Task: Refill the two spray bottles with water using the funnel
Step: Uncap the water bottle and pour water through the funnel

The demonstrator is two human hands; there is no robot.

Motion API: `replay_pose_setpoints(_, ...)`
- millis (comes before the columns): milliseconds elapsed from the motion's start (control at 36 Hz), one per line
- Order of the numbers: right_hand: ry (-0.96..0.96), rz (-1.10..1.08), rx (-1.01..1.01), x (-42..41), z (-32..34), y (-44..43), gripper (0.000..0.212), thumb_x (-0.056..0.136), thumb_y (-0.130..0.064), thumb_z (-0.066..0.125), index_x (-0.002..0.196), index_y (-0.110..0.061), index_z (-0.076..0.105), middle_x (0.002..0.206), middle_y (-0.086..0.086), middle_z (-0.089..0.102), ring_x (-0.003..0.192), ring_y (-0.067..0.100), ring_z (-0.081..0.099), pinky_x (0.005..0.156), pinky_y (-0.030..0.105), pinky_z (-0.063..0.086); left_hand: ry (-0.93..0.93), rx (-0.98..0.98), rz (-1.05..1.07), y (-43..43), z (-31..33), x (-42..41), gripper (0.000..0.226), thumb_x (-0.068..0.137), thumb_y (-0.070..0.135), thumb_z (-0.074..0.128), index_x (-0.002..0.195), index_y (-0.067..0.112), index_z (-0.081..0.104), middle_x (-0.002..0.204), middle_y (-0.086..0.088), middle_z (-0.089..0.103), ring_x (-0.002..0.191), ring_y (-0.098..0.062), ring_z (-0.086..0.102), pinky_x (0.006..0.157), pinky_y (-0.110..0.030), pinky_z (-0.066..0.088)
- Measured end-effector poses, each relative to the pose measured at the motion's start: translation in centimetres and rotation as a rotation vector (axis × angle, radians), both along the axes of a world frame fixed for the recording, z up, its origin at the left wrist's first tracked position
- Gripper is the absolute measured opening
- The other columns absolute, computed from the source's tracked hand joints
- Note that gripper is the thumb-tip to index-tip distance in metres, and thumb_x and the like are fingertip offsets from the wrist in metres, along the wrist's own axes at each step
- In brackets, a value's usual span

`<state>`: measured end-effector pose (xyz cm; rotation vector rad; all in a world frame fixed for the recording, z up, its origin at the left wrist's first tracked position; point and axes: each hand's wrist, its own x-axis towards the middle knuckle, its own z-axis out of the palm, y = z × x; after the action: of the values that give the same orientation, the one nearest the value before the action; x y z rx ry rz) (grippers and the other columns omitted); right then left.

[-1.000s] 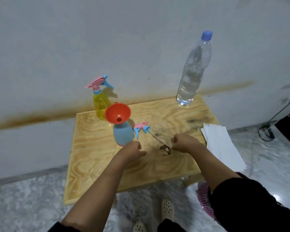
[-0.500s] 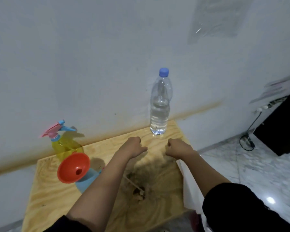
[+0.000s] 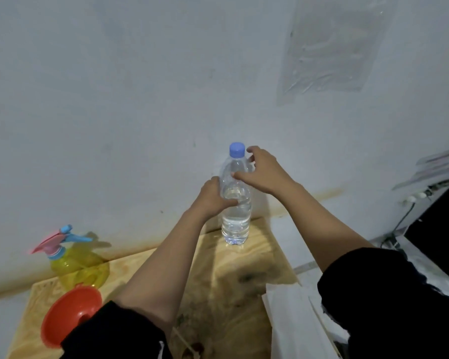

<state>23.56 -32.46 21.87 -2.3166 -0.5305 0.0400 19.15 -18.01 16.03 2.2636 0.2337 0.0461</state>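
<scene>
**Water bottle in hand near the table's far corner**

My left hand (image 3: 213,196) is wrapped round the middle of the water bottle (image 3: 236,218). The bottle stands upright at centre frame, on the far right corner of the wooden table (image 3: 218,278), close to the wall. My right hand (image 3: 262,172) arches over its shoulder, thumb on the plastic, fingers just beside the blue cap (image 3: 237,149). I cannot tell whether it has a hold.

With the cap off, a hard squeeze on that thin wall could push water out, probably onto the white paper (image 3: 290,330) at lower right. The orange funnel (image 3: 68,312), lower left, is partly hidden by my left sleeve, so drawing that arm back carelessly could tip it. The yellow spray bottle (image 3: 78,265) stands at the left by the wall, sprayer on.

The table's right edge runs just beside the bottle. My open room is the bare wood between my forearms.
</scene>
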Motion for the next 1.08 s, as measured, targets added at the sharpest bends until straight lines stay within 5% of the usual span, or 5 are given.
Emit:
replay_pose_setpoints(167, -0.192, 0.009, 0.019, 1.4, 1.3, 2.4, 0.035, 0.084, -0.034, 0.065, 0.106, -0.009, 0.055, 0.106, 0.008, 0.057, 0.093, 0.023, 0.055, 0.081, 0.036, 0.049, -0.048, -0.111, 0.037, -0.8, -1.1, 0.4, 0.059, 0.067, 0.029, 0.084, 0.102, 0.009, 0.041, 0.095, 0.0, 0.043, 0.079, -0.013, 0.043, 0.059, -0.021, 0.035)
replay_pose_setpoints(444, -0.182, 0.06, 0.017, 2.1, 2.2, 2.1, 0.026, 0.083, -0.031, 0.068, 0.079, -0.007, 0.061, 0.068, 0.004, 0.05, 0.067, 0.022, 0.045, 0.054, 0.023, 0.033, -0.083, -0.127, 0.046, -1.0, -1.7, 0.5, 0.065, 0.067, 0.032, 0.084, 0.109, 0.006, 0.042, 0.096, -0.001, 0.045, 0.075, -0.01, 0.043, 0.059, -0.021, 0.036)
replay_pose_setpoints(750, -0.098, 0.251, 0.021, 2.8, 3.4, 0.8, 0.024, 0.083, -0.023, 0.069, 0.103, -0.01, 0.069, 0.094, 0.004, 0.067, 0.082, 0.016, 0.059, 0.067, 0.013, 0.042, -0.105, -0.194, 0.018, -0.6, -3.3, 0.4, 0.062, 0.072, 0.035, 0.08, 0.113, 0.014, 0.037, 0.104, 0.0, 0.045, 0.084, -0.011, 0.047, 0.067, -0.022, 0.039)
replay_pose_setpoints(889, -0.037, 0.247, 0.134, 3.2, 2.5, 0.8, 0.032, 0.081, -0.023, 0.071, 0.111, -0.014, 0.067, 0.11, -0.002, 0.067, 0.1, 0.012, 0.062, 0.088, 0.019, 0.048, -0.153, -0.304, 0.047, -1.5, -4.9, 0.2, 0.075, 0.07, 0.045, 0.079, 0.125, 0.024, 0.032, 0.126, 0.001, 0.046, 0.117, -0.016, 0.05, 0.097, -0.036, 0.046)
replay_pose_setpoints(1083, -0.033, 0.093, 0.452, 2.3, -0.4, 1.4, 0.035, 0.079, -0.021, 0.074, 0.113, -0.015, 0.065, 0.107, -0.007, 0.065, 0.101, 0.01, 0.062, 0.093, 0.019, 0.048, -0.289, -0.415, 0.172, -3.6, -6.3, -0.2, 0.098, 0.072, 0.032, 0.082, 0.146, 0.029, 0.017, 0.138, 0.022, 0.034, 0.123, 0.005, 0.036, 0.098, -0.014, 0.034)
